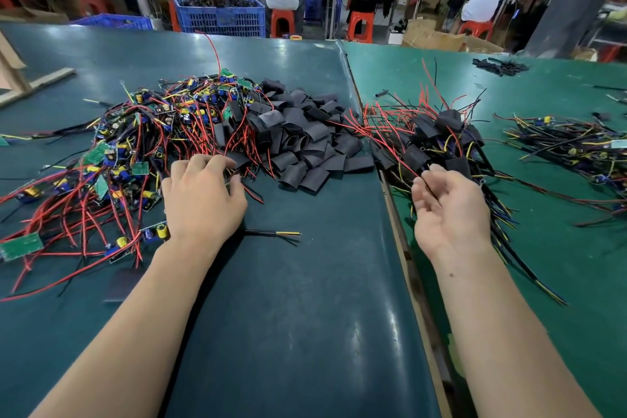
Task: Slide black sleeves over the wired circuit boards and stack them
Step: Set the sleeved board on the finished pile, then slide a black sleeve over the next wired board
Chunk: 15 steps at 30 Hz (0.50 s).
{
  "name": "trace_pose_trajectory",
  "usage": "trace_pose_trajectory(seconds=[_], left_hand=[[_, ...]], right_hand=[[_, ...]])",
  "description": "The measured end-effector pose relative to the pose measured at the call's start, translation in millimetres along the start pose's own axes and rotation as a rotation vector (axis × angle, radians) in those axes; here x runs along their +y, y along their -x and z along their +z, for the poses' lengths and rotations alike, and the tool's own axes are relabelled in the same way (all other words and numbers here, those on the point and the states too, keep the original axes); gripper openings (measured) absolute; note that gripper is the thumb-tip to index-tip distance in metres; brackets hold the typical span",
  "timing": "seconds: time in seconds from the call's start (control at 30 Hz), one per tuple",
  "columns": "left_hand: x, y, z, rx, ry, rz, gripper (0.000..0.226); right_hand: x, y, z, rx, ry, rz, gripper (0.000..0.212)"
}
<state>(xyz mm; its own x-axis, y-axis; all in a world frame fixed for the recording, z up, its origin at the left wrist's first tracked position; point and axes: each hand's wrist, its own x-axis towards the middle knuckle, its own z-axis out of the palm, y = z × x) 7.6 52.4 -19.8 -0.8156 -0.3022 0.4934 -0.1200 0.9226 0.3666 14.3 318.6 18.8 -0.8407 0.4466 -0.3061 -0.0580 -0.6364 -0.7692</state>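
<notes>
A tangled heap of wired circuit boards (135, 146), green with red, black and yellow leads, covers the dark mat on the left. Beside it lies a heap of flat black sleeves (305, 139). My left hand (203, 193) lies palm down at the near edge of the two heaps. Its fingers and thumb curl into the red wires, and a black and yellow lead (271, 233) sticks out from under the wrist. Right of the mat seam sits a stack of sleeved boards (434, 139). My right hand (451, 210) hovers beside that stack, palm turned up, fingers relaxed and holding nothing.
Another bundle of wired boards (570, 146) lies at the far right, and a small heap of black sleeves (502, 66) is at the back right. One loose sleeve (122, 285) lies by my left forearm. Blue crates (220, 15) and seated people line the benches behind.
</notes>
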Motion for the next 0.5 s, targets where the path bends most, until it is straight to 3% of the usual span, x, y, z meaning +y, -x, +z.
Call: trace_pose_trajectory(seconds=[0.23, 0.33, 0.4, 0.5], left_hand=[[-2, 0, 0, -0.010, -0.094, -0.056, 0.036], [-3, -1, 0, -0.135, -0.192, -0.184, 0.044], [-5, -2, 1, -0.205, -0.271, -0.221, 0.042], [-7, -4, -1, -0.164, -0.233, -0.195, 0.032]], right_hand=[[9, 14, 7, -0.143, 0.152, 0.071, 0.017], [15, 18, 9, -0.216, 0.230, 0.024, 0.015], [20, 22, 10, -0.280, 0.337, 0.000, 0.016], [29, 27, 13, -0.350, 0.521, -0.057, 0.018]])
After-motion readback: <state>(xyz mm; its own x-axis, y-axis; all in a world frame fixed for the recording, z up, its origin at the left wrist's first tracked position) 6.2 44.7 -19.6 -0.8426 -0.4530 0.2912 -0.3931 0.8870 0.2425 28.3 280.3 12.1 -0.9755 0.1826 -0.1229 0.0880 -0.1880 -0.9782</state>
